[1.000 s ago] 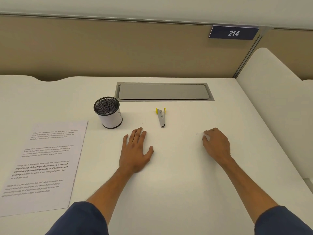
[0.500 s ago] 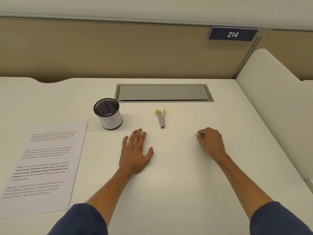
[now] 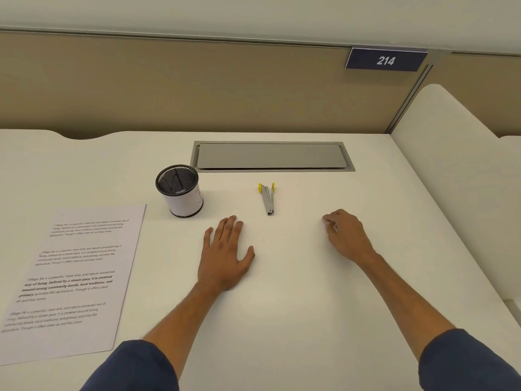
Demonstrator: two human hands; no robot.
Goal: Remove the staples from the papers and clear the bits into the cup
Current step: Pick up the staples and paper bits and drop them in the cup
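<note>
A person sits at a white desk (image 3: 282, 320) with both forearms stretched out across it. The left hand (image 3: 224, 255) lies flat, palm down, fingers straight. The right hand (image 3: 345, 235) rests on the desk with fingers curled, pinching something small and pale that I cannot make out. Between the hands, a little further back, lies a grey metal staple remover with yellow tips (image 3: 267, 197). A black mesh cup wrapped in white paper (image 3: 180, 191) stands upright beyond the left hand. A white printed paper sheet (image 3: 70, 280) lies on the left.
</note>
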